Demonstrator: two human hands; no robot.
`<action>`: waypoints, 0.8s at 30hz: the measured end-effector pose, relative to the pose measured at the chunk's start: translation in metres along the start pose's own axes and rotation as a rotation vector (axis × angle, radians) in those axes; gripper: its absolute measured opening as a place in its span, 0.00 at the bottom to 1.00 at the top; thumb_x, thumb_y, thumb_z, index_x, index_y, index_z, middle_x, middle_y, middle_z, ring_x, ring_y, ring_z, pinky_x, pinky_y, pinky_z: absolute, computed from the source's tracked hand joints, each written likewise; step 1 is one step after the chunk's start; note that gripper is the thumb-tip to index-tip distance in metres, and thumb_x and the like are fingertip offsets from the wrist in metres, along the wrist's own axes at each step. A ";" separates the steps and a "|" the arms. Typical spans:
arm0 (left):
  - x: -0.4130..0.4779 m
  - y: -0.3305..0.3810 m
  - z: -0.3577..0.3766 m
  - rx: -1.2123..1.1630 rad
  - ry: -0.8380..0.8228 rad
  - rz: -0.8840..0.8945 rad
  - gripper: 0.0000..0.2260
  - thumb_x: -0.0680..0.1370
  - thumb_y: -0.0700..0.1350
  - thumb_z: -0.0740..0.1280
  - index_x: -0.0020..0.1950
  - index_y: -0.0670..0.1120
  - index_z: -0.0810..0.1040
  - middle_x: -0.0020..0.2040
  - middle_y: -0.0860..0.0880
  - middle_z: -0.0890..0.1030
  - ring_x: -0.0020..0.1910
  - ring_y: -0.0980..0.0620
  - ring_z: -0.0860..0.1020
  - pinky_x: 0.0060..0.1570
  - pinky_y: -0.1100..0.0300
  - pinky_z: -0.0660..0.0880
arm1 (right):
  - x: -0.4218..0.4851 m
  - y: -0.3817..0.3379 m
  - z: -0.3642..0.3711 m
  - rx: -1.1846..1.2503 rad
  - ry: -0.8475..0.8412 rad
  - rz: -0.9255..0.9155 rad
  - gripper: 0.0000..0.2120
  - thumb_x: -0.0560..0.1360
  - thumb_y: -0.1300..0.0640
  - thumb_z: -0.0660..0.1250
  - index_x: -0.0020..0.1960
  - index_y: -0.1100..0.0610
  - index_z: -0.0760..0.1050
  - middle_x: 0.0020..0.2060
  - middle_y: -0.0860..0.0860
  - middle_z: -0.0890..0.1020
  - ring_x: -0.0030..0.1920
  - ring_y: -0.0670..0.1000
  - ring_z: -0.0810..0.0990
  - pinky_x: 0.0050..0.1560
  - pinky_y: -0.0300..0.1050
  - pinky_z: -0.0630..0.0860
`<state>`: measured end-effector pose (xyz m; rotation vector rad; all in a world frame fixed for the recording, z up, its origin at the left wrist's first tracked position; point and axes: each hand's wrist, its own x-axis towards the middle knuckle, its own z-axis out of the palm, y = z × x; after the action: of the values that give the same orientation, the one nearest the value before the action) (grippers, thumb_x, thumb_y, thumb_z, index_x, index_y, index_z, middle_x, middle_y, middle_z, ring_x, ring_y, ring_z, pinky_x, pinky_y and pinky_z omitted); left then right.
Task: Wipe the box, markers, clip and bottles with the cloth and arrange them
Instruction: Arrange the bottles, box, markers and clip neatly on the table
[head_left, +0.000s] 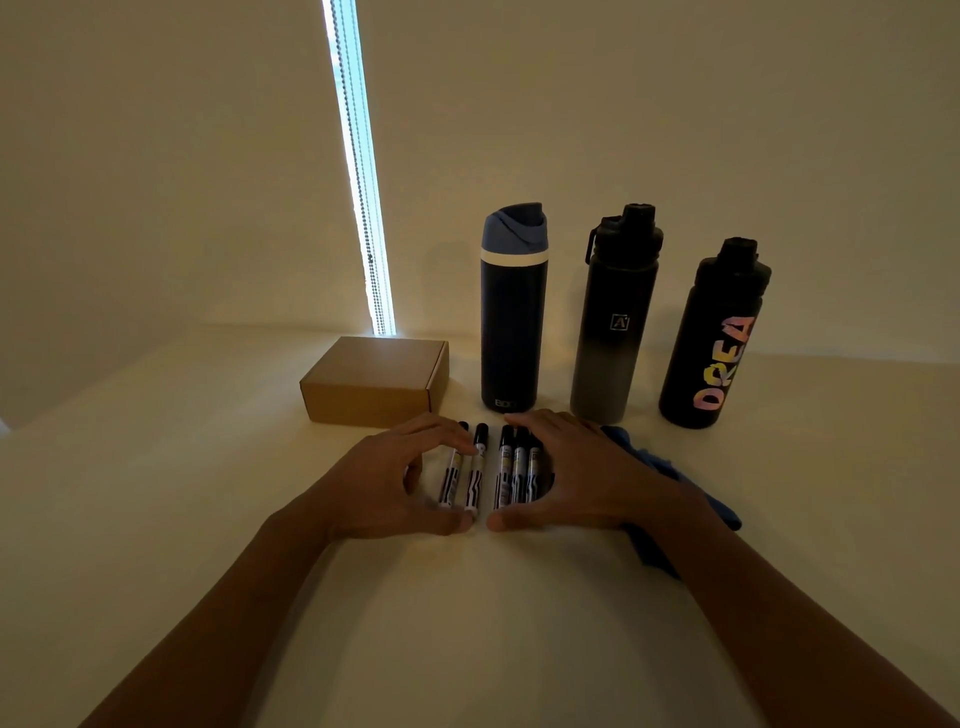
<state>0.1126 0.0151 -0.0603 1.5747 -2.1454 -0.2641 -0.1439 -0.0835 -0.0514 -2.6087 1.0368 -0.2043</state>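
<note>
We judge the arranging step is in hand: the five markers (506, 473) lie side by side on the surface (467, 623), caps pointing away, two on the left and three on the right with a small gap between the groups. The left hand (384, 483) curls round the left pair, a fingertip touching one marker near its cap and the thumb at the bottom ends. The right hand (582, 478) brackets the other three the same way, fingers over the caps and thumb below. The next move, we think, calls for sliding the two groups together and squaring the ends without rolling any marker out of line.

The blue cloth (623, 437) lies crumpled under the right wrist, held by neither hand. Just behind the markers stand the box (376, 382) and three upright bottles: blue-lidded (511, 322), grey-fading (610, 332) and lettered black (714, 343). They sit close, so a forward push could knock them. We cannot find the clip. A bead chain (358, 171) hangs in a bright gap behind.
</note>
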 end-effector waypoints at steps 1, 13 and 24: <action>0.000 0.000 0.001 -0.003 -0.002 0.004 0.33 0.67 0.69 0.78 0.69 0.68 0.72 0.71 0.71 0.67 0.53 0.62 0.78 0.42 0.67 0.79 | 0.001 0.000 0.000 -0.004 0.002 0.003 0.61 0.58 0.19 0.70 0.81 0.43 0.51 0.77 0.44 0.65 0.72 0.45 0.67 0.72 0.44 0.65; -0.001 0.010 0.000 -0.006 0.121 0.066 0.38 0.64 0.71 0.78 0.71 0.63 0.73 0.71 0.66 0.68 0.63 0.58 0.74 0.52 0.62 0.77 | -0.009 0.004 -0.012 -0.026 -0.086 0.057 0.67 0.56 0.19 0.72 0.83 0.44 0.45 0.82 0.44 0.55 0.79 0.49 0.57 0.78 0.51 0.57; 0.002 0.018 0.002 0.051 0.140 0.029 0.43 0.63 0.73 0.79 0.73 0.63 0.69 0.69 0.66 0.65 0.70 0.59 0.65 0.67 0.49 0.74 | -0.007 0.010 -0.009 0.032 -0.085 0.052 0.65 0.55 0.19 0.73 0.82 0.42 0.48 0.79 0.43 0.60 0.76 0.48 0.64 0.76 0.54 0.66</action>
<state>0.0957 0.0191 -0.0544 1.5404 -2.0804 -0.0878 -0.1581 -0.0879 -0.0462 -2.5355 1.0616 -0.0955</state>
